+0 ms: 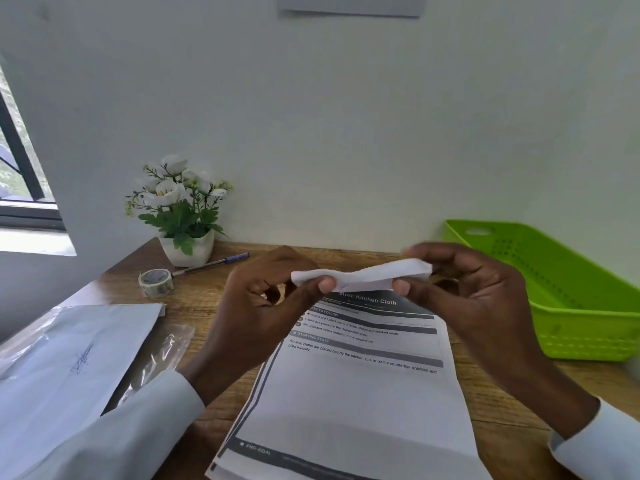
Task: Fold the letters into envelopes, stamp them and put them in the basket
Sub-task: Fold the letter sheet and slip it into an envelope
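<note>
- Nearest to the camera lies a printed sheet (346, 393) on the bench (207, 299), with its long axis going away from the person; creases cross it, and its far end is under the hands.
- Above that far end, both hands hold a folded white paper (363, 275) in the air. It is a narrow strip, and its long axis goes from left to right, across the printed sheet.
- The left hand (263, 306) pinches the left end of the strip, with the thumb on the near side and the fingers (277, 261) behind. The right hand (471, 299) pinches the right end in the same way. Both are closed on the paper, not open.
- The strip bends a little in the middle, so I judge that the fold is still being pressed.
- The envelopes (69, 358) lie at the left on the bench, beside the left sleeve, so the left hand is nearer to them. One of them carries a handwritten mark.
- The green basket (571, 306) stands at the right, near the right hand, and it looks empty as far as I can see.
- For the next move, I think the strip must go to the left, towards an envelope, with one short end first.
- No stamp is visible; a tape roll (156, 282) and a pen (211, 265) lie behind the envelopes.
</note>
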